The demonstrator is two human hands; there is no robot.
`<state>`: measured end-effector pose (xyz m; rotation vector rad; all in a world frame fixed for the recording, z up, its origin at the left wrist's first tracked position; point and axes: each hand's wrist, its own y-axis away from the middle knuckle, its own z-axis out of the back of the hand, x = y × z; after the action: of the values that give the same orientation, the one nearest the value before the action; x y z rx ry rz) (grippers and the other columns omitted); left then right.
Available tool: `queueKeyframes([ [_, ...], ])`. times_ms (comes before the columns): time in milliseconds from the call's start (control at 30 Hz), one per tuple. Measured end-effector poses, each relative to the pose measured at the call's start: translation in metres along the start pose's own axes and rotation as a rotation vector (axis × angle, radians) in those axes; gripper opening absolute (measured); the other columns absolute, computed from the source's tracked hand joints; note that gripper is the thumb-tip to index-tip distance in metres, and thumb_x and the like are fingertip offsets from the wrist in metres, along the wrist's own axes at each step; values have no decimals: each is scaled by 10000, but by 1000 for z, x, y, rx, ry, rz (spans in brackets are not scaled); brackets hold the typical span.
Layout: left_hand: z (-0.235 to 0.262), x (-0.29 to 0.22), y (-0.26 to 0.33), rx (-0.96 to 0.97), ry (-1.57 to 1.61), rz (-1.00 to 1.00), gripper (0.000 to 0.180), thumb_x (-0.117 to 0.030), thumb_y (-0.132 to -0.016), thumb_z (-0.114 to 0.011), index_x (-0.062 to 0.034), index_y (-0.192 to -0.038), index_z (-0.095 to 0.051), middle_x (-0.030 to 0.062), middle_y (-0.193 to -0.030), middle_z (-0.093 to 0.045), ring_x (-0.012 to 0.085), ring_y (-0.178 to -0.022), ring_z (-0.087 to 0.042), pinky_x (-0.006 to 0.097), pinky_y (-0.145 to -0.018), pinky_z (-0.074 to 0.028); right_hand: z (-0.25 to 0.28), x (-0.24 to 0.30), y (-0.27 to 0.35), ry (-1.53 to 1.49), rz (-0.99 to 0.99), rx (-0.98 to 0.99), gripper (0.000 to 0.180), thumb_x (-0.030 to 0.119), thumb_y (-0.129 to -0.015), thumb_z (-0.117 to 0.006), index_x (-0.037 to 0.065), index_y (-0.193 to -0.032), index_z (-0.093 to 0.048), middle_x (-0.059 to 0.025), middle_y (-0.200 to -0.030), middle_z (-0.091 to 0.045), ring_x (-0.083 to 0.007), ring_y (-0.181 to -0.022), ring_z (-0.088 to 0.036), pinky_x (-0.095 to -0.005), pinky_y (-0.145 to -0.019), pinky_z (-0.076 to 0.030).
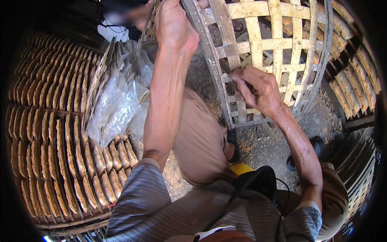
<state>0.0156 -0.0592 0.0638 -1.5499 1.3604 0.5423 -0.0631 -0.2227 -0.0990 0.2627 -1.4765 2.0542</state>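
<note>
A woven bamboo lattice tray (pixel 278 44) stands tilted in front of me, its pale slats crossing inside a darker frame. My left hand (pixel 175 26) is closed at the upper part of the tray's left rail, and its fingers are partly hidden there. Lower on the same side, my right hand (pixel 260 88) has its fingers curled and pinched onto the lattice beside the rail. Crumpled clear plastic sheets (pixel 117 105) lie to the left of my left forearm, leaning against a stack of thin slats.
On the left, a rack (pixel 60 226) bears rows of upright, thin brown-edged slabs (pixel 48 133). Similar slabs (pixel 348 88) stand at the far right. Another person (pixel 127 16) is at the top left. Crumbs litter the grey floor (pixel 262 151).
</note>
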Motion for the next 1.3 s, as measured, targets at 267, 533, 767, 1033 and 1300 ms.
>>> queueKeyframes([
  [267, 13, 4, -4, -4, 24, -1, 310, -248, -1109, -558, -13, -1294, -638, 97, -1055, -739, 180, -843, -710, 320, -709, -628, 7, -2, 7, 55, 81, 217, 169, -66, -890, -718, -20, -1047, -757, -109, -815, -668, -231, -666, -692, -368, -572, -557],
  [533, -1, 1, -5, -38, 29, -10, 302, -260, -1108, -568, -4, -1247, -650, 96, -1060, -743, 181, -848, -710, 313, -714, -614, 6, -4, 8, 61, 108, 272, 87, -42, -905, -661, 25, -917, -715, -98, -798, -691, -235, -626, -673, -351, -518, -566],
  [767, 17, 3, -6, -90, -31, -103, 285, -260, -1093, -587, -7, -1193, -674, 75, -985, -729, 162, -803, -692, 307, -721, -592, 32, 9, 7, -396, -698, 648, 347, -64, -981, -557, -5, -1309, -651, -150, -806, -687, -182, -651, -689, -370, -530, -581],
  [1033, 35, -2, -7, -148, -128, -176, 273, -243, -1091, -584, 1, -1175, -673, 56, -946, -721, 133, -750, -667, 279, -653, -571, 37, 3, 38, -530, -843, 789, 458, -91, -972, -432, -17, -1405, -561, -159, -919, -717, -236, -736, -737, -400, -706, -634],
  [1300, 48, -7, -4, -74, -101, -170, 235, -224, -1102, -573, -22, -1158, -679, 30, -927, -706, 100, -715, -640, 245, -606, -546, 24, 3, 26, -123, -686, 900, 265, 168, -1101, -450, -34, -1214, -579, -234, -924, -717, -322, -813, -729, -475, -814, -594],
])
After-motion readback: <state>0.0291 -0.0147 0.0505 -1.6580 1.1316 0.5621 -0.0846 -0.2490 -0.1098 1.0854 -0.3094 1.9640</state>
